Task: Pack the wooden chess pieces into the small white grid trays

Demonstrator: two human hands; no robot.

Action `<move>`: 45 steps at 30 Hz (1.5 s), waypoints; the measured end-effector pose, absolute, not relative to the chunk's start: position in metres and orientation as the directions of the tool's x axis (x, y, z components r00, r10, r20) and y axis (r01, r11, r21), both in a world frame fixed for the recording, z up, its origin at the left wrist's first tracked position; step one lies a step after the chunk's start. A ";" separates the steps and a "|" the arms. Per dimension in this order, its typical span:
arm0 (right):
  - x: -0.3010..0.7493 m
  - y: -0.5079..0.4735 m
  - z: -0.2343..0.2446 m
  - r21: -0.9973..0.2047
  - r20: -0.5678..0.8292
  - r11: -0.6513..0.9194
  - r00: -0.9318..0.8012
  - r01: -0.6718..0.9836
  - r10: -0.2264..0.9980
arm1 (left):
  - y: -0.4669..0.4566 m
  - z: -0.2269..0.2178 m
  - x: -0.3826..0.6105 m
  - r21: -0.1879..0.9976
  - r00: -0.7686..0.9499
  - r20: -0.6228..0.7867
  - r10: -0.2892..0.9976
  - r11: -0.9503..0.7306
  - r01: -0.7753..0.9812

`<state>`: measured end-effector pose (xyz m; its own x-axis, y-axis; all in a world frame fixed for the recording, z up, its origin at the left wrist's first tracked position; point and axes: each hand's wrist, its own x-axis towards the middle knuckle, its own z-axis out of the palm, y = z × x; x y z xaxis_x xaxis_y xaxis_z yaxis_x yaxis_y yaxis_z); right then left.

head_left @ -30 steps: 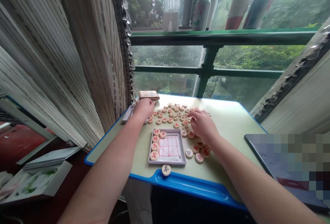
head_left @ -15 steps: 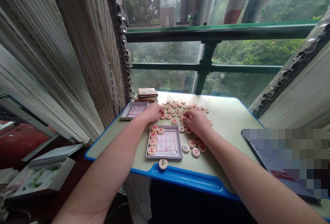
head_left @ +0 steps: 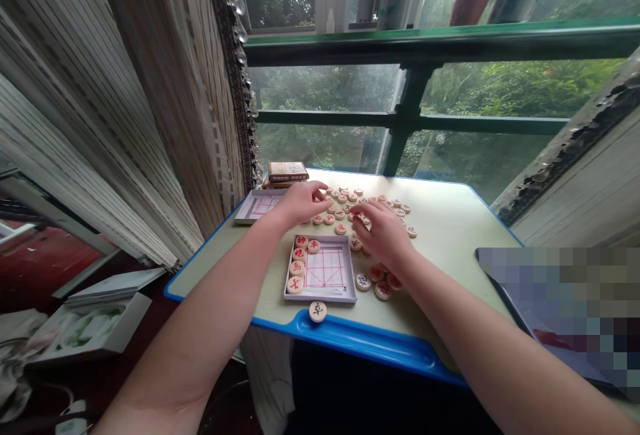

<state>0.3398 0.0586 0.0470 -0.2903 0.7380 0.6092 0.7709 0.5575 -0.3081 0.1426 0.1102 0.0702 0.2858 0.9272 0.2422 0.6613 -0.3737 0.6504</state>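
Xiangqi pieces [head_left: 341,229], round wooden discs with red or black characters, lie scattered over the pale tabletop. My left hand [head_left: 306,201] hovers at the left edge of this spread, fingers stretched to the right and nothing visible in them. Over the pieces on the right is my right hand [head_left: 383,229], its fingers loosely bent and apart; whether the tips touch a piece I cannot tell. Nearer me sits a shallow white box [head_left: 354,268] with a red-lined board sheet inside. Several red pieces [head_left: 299,254] line its left side. One black-marked piece [head_left: 317,311] lies just in front of the box.
A second shallow box [head_left: 243,216] stands at the left, before small stacked boxes [head_left: 289,171]. A dark flat object [head_left: 505,301], partly blurred out, lies at the table's right. The blue table edge [head_left: 370,348] has a groove. Curtains [head_left: 190,88] flank the window.
My left hand has lifted and moved slightly up and right, its fingers straightening. My right hand's fingers have shifted slightly left and loosened. The view has tilted down a little.
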 end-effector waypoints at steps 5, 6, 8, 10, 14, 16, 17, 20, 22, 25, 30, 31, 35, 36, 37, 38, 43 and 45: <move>0.335 0.052 0.050 -0.230 0.687 0.697 -0.394 0.679 0.611 | 0.099 0.079 0.149 0.905 0.445 0.139 0.885 -0.296 0.306; 0.334 0.051 0.050 -0.232 0.685 0.704 -0.401 0.671 0.608 | 0.098 0.080 0.150 0.926 0.483 0.119 0.867 -0.273 0.262; 0.332 0.050 0.050 -0.272 0.664 0.689 -0.387 0.672 0.640 | 0.097 0.081 0.150 0.945 0.539 0.088 0.838 -0.241 0.221; 0.330 0.049 0.049 -0.324 0.625 0.652 -0.362 0.685 0.692 | 0.097 0.080 0.149 0.951 0.569 0.057 0.821 -0.219 0.220; 0.329 0.048 0.050 -0.399 0.551 0.605 -0.347 0.689 0.759 | 0.099 0.077 0.150 0.956 0.587 0.044 0.808 -0.205 0.211; 0.330 0.048 0.052 -0.427 0.532 0.595 -0.343 0.681 0.774 | 0.099 0.075 0.151 0.956 0.591 0.044 0.805 -0.206 0.209; 0.331 0.048 0.053 -0.436 0.526 0.590 -0.339 0.680 0.780 | 0.099 0.075 0.151 0.956 0.592 0.042 0.805 -0.205 0.211; 0.331 0.048 0.054 -0.449 0.517 0.576 -0.327 0.683 0.791 | 0.098 0.078 0.151 0.957 0.594 0.038 0.804 -0.200 0.209; 0.330 0.047 0.054 -0.439 0.528 0.584 -0.330 0.683 0.783 | 0.097 0.080 0.150 0.958 0.586 0.026 0.810 -0.188 0.217; 0.329 0.046 0.053 -0.397 0.550 0.599 -0.341 0.696 0.762 | 0.096 0.084 0.147 0.957 0.562 -0.005 0.827 -0.160 0.243; 0.327 0.044 0.053 -0.314 0.575 0.572 -0.328 0.758 0.750 | 0.095 0.086 0.148 0.960 0.540 -0.002 0.842 -0.150 0.237; 0.327 0.043 0.053 -0.305 0.580 0.566 -0.323 0.766 0.748 | 0.095 0.086 0.148 0.961 0.528 0.004 0.849 -0.149 0.232; 0.327 0.043 0.054 -0.294 0.581 0.569 -0.330 0.768 0.744 | 0.097 0.084 0.150 0.967 0.476 -0.005 0.879 -0.116 0.225; 0.327 0.043 0.054 -0.289 0.581 0.579 -0.341 0.763 0.739 | 0.098 0.083 0.151 0.968 0.461 -0.010 0.887 -0.107 0.227; 0.327 0.043 0.054 -0.284 0.583 0.591 -0.354 0.755 0.732 | 0.100 0.081 0.150 0.968 0.444 -0.010 0.896 -0.103 0.229; 0.327 0.043 0.054 -0.280 0.584 0.606 -0.368 0.745 0.723 | 0.102 0.080 0.150 0.967 0.422 -0.002 0.906 -0.106 0.233; 0.321 0.037 0.054 -0.291 0.511 0.715 -0.528 0.636 0.678 | 0.110 0.073 0.148 0.913 0.308 0.066 0.949 -0.182 0.365; 0.316 0.032 0.055 -0.283 0.457 0.750 -0.603 0.598 0.654 | 0.109 0.073 0.148 0.876 0.288 0.060 0.956 -0.189 0.444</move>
<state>0.3159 0.0325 0.0547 -0.6029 0.6537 0.4573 0.5982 0.7497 -0.2830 0.1485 0.1086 0.0733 0.2882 0.9557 0.0602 0.4441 -0.1891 0.8758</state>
